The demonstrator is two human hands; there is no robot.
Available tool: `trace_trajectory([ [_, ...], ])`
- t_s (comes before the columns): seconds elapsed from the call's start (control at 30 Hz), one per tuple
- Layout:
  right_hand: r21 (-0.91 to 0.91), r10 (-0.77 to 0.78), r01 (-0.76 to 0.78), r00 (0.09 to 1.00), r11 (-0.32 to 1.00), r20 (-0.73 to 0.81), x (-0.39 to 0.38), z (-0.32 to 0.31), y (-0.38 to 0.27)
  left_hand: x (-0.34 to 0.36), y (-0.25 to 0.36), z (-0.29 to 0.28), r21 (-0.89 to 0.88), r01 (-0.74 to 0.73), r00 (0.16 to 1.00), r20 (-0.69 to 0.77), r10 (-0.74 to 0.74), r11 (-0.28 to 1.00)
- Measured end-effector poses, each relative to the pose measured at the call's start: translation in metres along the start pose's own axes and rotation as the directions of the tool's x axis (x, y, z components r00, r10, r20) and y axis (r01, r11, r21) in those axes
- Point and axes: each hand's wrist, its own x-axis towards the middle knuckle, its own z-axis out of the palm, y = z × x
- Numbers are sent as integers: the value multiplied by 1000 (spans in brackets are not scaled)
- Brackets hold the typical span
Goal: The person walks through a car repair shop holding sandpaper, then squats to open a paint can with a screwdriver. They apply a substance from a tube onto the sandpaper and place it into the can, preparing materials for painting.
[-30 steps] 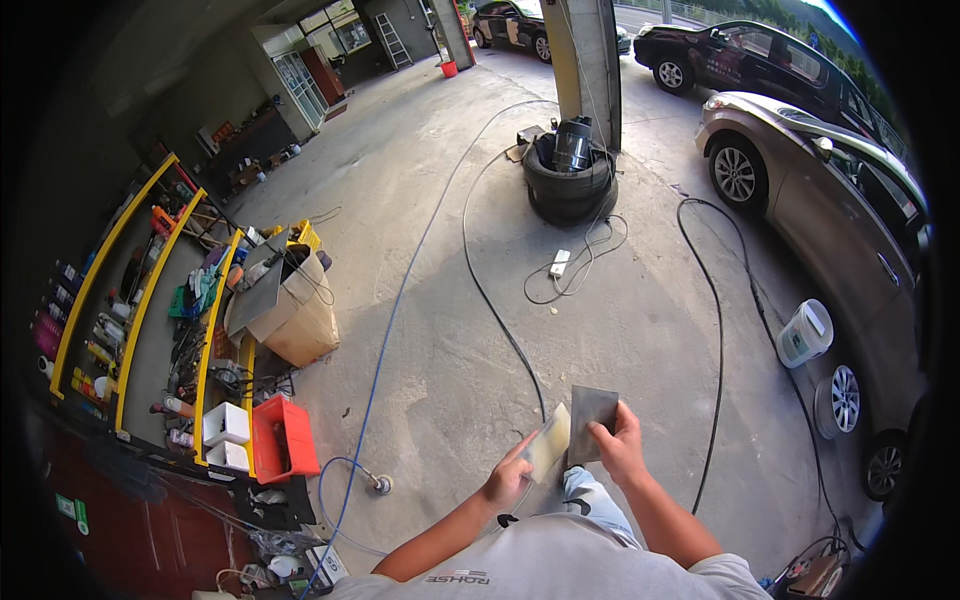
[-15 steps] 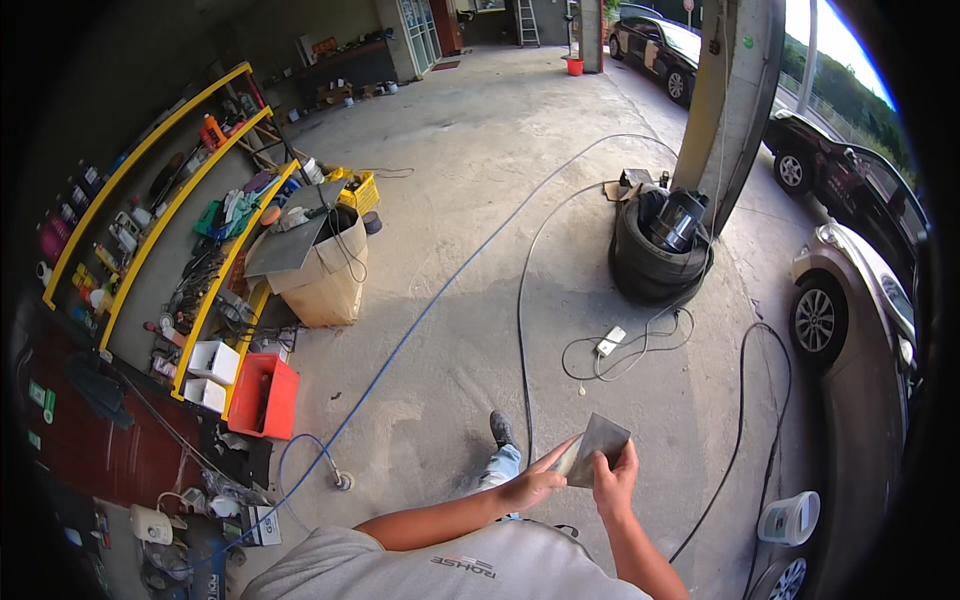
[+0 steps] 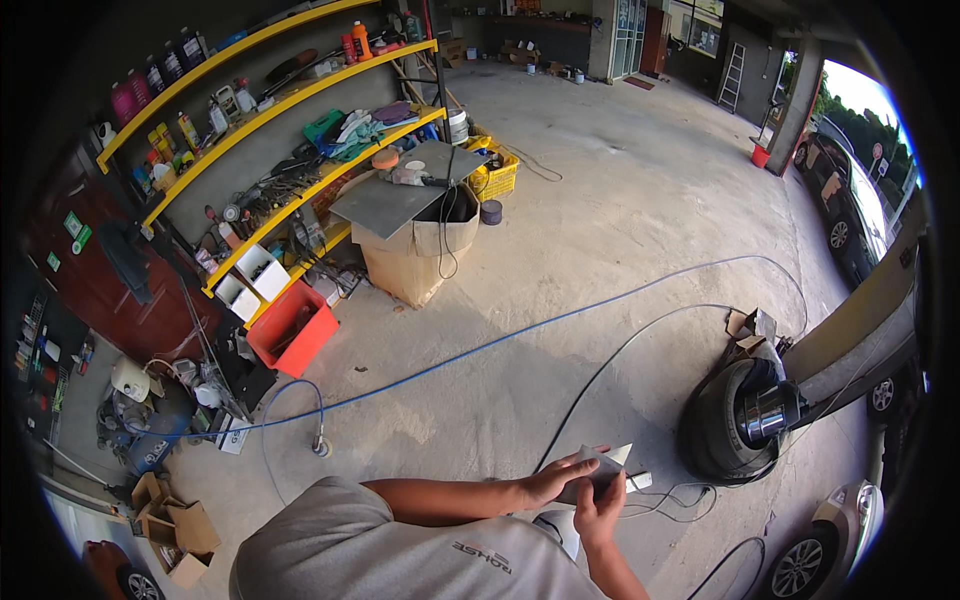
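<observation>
Firstly, open cartons: we see these brown boxes on the floor at the lower left.
Yellow-edged shelving: it bears bottles, spray cans, rags and tools, many too small for us to name.
Red plastic bin: it stands at the shelving's foot, near two white bins.
Blue hose: it runs across the floor and well to the right.
Large cardboard box: a flat grey sheet lies over its top; a yellow crate stands just behind.
Left hand: our thumb and fingers pinch the overlapped plates, though the undersides are hidden.
Flat grey plate: it is between our hands, a corner of the pale thin plate jutting out beyond it.
Right hand: our fingers and thumb pinch the grey plate's near edge; we cannot tell whether they press the pale one too.
White power strip: it lies on the floor past our hands.
Black tyres: a shiny canister rests in them, beside the pillar.
</observation>
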Motion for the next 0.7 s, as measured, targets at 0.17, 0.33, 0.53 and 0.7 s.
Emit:
trace_trajectory([
  [0.17,30,107,-111,987,993,119,127,-34,31,109,45,-35,-102,81,995,-48,-86,991],
  [0.33,627,337,-303,939,717,68,298,-118,42,274,116,-54,-200,121,984,157,-90,972],
  [0.53,830,429,-270,902,489,40,480,-231,46,467,197,-54,-23,178,957,-228,-179,984],
  [0.7,673,250,-87,957,734,-149,635,-317,71,578,267,-67,345,-10,948,-294,119,939],
])
